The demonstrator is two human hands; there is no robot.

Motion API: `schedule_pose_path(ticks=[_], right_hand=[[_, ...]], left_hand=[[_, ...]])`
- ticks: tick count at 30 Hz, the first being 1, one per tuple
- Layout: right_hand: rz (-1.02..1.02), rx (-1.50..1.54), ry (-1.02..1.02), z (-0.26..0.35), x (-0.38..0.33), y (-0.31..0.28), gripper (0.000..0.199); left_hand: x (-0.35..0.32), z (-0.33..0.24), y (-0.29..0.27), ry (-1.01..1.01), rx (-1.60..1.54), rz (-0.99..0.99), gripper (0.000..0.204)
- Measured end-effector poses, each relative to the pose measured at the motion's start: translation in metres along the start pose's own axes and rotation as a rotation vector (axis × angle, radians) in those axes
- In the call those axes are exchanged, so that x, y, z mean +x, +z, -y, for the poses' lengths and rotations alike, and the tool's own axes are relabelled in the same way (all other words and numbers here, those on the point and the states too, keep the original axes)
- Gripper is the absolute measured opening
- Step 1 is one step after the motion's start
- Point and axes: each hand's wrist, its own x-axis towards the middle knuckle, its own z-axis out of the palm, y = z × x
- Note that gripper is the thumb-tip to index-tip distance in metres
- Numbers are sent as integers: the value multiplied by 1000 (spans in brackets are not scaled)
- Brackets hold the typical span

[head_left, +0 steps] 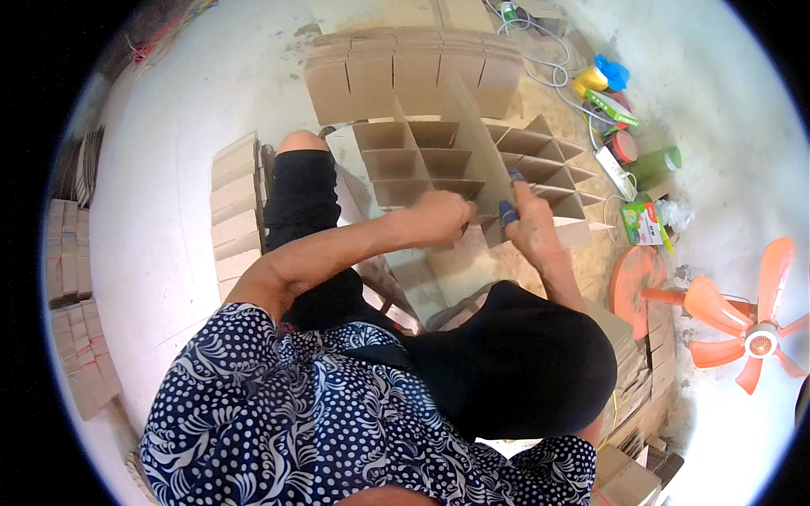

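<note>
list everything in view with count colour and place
Divider grid: one, brown, centre
Slotted sheets: many, brown, beyond grid
Cardboard stack: one, brown, left
Cardboard bundles: several, brown, far left
Fan: one, orange, right
Power strip: one, white, right
Cable: count unclear, white, upper right
Containers: several, yellow, green, red, right
Packages: two, green-and-white, right
Shirt: one, blue-and-white, bottom
Shorts: one pair, black, centre
Left hand: one, bare, at grid
Right hand: one, partly blue-covered, at grid

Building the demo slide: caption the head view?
Left hand and right hand at a cardboard divider grid, orange fan off right.
</note>
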Motion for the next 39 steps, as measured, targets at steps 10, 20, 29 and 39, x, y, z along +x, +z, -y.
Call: schedule_pose_path(ticks=[10,20,29,39], right_hand=[[119,-312,5,6,6,19,61],[126,-406,-21,-3,13,17,48],[170,-552,-7,-14,-5,30,14],[-946,337,845,-97,-221,44,32]], left_hand=[[-2,2,6,-15,-17,-11,23],[2,2,2,-51,-15,9,27],[6,-10,7,-26,-13,15,28],[-9,-8,-10,-65,58,-122,19]])
